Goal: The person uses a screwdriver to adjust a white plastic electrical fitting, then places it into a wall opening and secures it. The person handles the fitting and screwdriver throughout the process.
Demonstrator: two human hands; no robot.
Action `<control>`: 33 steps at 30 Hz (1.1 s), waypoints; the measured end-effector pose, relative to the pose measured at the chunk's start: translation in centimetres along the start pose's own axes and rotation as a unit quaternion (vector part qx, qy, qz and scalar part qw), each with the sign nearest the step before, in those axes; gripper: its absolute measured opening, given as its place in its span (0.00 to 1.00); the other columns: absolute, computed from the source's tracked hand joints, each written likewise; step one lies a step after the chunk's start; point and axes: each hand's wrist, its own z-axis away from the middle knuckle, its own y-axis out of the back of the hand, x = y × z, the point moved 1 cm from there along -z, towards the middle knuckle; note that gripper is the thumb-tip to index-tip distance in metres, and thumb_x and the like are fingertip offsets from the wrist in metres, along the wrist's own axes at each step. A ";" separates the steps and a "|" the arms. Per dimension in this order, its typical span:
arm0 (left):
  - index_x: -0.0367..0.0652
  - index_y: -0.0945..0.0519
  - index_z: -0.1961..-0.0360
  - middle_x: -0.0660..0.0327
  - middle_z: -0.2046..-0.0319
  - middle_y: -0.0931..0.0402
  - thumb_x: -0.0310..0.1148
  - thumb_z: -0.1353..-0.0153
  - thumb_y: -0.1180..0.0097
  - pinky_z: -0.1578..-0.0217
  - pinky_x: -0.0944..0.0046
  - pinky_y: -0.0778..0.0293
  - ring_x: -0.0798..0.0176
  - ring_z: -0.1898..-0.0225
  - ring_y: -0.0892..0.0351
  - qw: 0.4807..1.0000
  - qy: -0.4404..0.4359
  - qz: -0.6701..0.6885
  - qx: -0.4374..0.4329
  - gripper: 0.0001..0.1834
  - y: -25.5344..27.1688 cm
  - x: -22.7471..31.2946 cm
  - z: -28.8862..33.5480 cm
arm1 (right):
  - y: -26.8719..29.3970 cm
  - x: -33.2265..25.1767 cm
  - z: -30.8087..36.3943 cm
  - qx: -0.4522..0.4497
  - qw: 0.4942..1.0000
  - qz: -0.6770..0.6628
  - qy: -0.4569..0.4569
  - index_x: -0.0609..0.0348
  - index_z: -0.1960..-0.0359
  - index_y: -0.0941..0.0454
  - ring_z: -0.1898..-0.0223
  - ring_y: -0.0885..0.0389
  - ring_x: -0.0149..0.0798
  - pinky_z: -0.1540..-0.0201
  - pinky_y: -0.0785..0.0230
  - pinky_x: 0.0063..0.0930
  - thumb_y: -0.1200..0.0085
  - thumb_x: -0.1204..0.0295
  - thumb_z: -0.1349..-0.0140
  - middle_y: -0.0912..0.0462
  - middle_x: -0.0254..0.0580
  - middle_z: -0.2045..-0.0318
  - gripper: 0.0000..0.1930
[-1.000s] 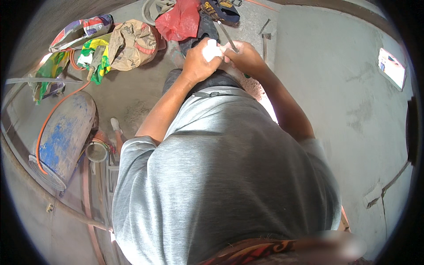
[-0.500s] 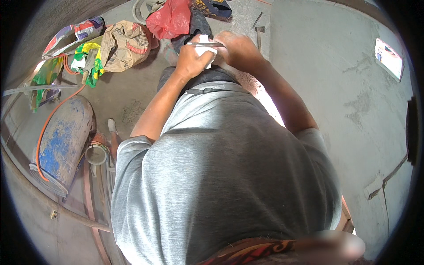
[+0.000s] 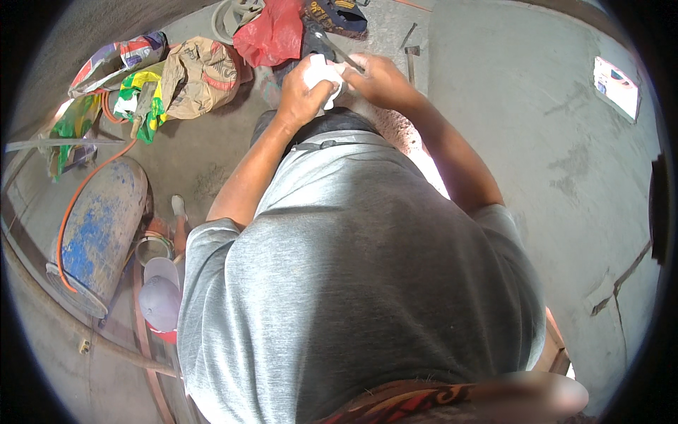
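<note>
My left hand [image 3: 302, 92] grips a bright white piece [image 3: 323, 71], its thumb pressed on the near side. The piece looks hard and blocky, but glare hides its exact kind. Close beside it on the right, my right hand [image 3: 385, 83] is closed round a long thin metal blade [image 3: 340, 52]. The blade slants up to the far left from the fist and passes beyond the white piece. Its grip end is hidden in the fingers. Both hands are held out in front of my waist.
A red plastic bag [image 3: 272, 35] and a brown paper sack [image 3: 201, 74] lie at the far left. A blue, dirt-coated drum [image 3: 102, 226] with an orange hose stands left. Near it are a bucket [image 3: 153, 249] and a person in a cap [image 3: 161, 297]. A hammer [image 3: 412, 62] lies far right.
The blade has swung from lying level across the white piece to slanting away from it. My right hand has turned with it. A person's cap has come into view at the left.
</note>
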 end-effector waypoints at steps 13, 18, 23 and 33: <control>0.34 0.18 0.49 0.58 0.59 0.14 0.33 0.39 0.41 0.53 0.63 0.22 0.65 0.58 0.16 0.998 0.046 -0.008 -0.032 0.19 0.6 -0.7 0.5 | -0.8 -0.8 0.7 0.123 0.973 0.101 0.167 0.63 0.50 0.18 0.49 0.17 0.62 0.46 0.27 0.50 0.40 0.65 0.35 0.15 0.59 0.55 0.17; 0.34 0.18 0.54 0.58 0.65 0.14 0.33 0.38 0.38 0.58 0.64 0.22 0.67 0.63 0.17 0.992 0.047 0.118 -0.006 0.15 0.3 -0.5 0.5 | 0.2 -1.8 0.9 0.072 0.993 0.051 0.081 0.64 0.54 0.17 0.56 0.14 0.62 0.52 0.24 0.45 0.38 0.60 0.33 0.14 0.63 0.60 0.18; 0.35 0.18 0.53 0.60 0.66 0.15 0.35 0.35 0.41 0.58 0.64 0.22 0.66 0.64 0.18 0.995 0.006 0.097 -0.010 0.15 0.7 -0.2 0.2 | -0.7 -1.5 0.8 0.046 0.998 -0.003 0.034 0.63 0.56 0.17 0.61 0.13 0.62 0.56 0.24 0.48 0.41 0.60 0.31 0.13 0.59 0.64 0.16; 0.35 0.19 0.53 0.59 0.65 0.18 0.42 0.21 0.55 0.58 0.63 0.26 0.66 0.63 0.21 0.999 -0.024 0.044 0.000 0.20 1.0 0.2 0.1 | -1.9 -2.0 0.8 0.165 0.978 0.024 0.121 0.62 0.58 0.19 0.58 0.16 0.67 0.53 0.25 0.54 0.41 0.63 0.30 0.14 0.61 0.62 0.13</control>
